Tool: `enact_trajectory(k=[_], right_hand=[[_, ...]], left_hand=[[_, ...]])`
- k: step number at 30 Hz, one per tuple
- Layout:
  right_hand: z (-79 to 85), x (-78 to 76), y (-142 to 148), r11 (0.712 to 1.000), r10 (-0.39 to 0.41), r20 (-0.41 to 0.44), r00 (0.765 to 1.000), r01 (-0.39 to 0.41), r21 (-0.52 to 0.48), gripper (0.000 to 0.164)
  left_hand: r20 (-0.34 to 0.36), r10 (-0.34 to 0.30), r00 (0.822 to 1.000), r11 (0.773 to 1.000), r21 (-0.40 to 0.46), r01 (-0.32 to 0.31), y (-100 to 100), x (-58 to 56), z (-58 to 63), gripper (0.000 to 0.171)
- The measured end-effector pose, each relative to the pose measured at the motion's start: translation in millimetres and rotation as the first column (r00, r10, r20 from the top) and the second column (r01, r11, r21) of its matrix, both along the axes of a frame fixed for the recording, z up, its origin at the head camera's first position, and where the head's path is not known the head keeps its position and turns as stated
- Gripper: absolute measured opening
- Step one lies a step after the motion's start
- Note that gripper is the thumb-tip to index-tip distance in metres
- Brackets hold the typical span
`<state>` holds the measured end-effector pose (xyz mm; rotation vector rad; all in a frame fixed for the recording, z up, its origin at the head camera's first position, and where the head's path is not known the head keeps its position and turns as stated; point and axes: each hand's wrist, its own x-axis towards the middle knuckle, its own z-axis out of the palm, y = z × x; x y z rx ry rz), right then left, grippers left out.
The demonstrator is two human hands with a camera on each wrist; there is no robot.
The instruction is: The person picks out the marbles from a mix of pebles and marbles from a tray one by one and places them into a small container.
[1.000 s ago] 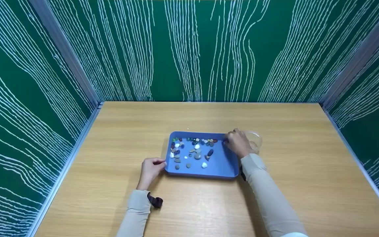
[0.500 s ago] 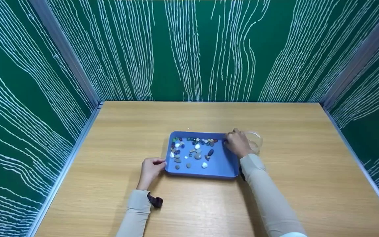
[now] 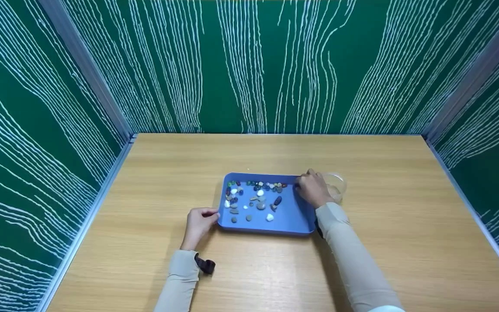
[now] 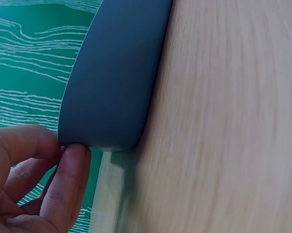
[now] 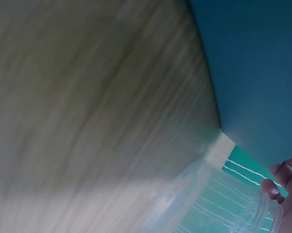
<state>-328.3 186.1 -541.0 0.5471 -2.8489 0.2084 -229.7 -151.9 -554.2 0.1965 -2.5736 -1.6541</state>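
Observation:
A shallow blue tray [image 3: 293, 219] holds small stones and beads. Several coloured glass beads [image 3: 271, 186] line its back wall, and others run down the left side. White pebbles [image 3: 270, 217], brown ones and a dark oval stone [image 3: 278, 200] lie in the middle. At the tray's left edge my left hand [image 3: 198, 224] pinches the rim; thumb and fingertips meet the corner in the left wrist view. My right hand [image 3: 313, 189] reaches over the back right corner, fingers bent downward. Its fingertips are hidden in the head view, so whether they hold a bead cannot be told.
A clear plastic tub [image 3: 335, 186] stands just right of the tray, partly behind my right hand; its ribbed rim shows in the right wrist view. The wooden table [image 3: 249, 268] meets green walls [image 3: 241, 65] with white wavy lines. A tiny pale speck lies behind the tray.

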Motion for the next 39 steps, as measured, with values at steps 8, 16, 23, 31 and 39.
enact_trajectory(k=[8, 16, 23, 31, 39], right_hand=[[-0.2, -0.1, 0.1, 0.999, 0.006, 0.002, 1.000, -0.006, 0.037, 0.011], [0.4, -0.5, -0.4, 0.998, -0.003, 0.013, 1.000, 0.002, 0.058, 0.011], [0.5, 1.7, 0.1, 0.999, 0.027, 0.006, 1.000, -0.027, 0.024, 0.008], [0.9, 4.7, 0.3, 0.999, 0.043, 0.007, 0.999, -0.043, -0.004, 0.008], [0.8, 5.1, 1.8, 0.999, 0.051, -0.005, 0.999, -0.051, 0.013, 0.007]], left_hand=[[0.002, 0.000, 1.000, 1.000, 0.008, 0.000, 0.2, -0.6, -1.0, 0.018], [0.003, 0.005, 1.000, 1.000, 0.012, -0.005, 0.1, -1.7, -1.7, 0.016], [-0.013, 0.006, 1.000, 1.000, -0.011, -0.006, 0.7, -1.0, -1.3, 0.016], [-0.021, 0.003, 1.000, 1.000, -0.020, -0.003, -0.2, -1.0, -3.4, 0.016], [-0.020, 0.002, 1.000, 1.000, 0.007, -0.002, -0.5, -0.4, -2.3, 0.016]])
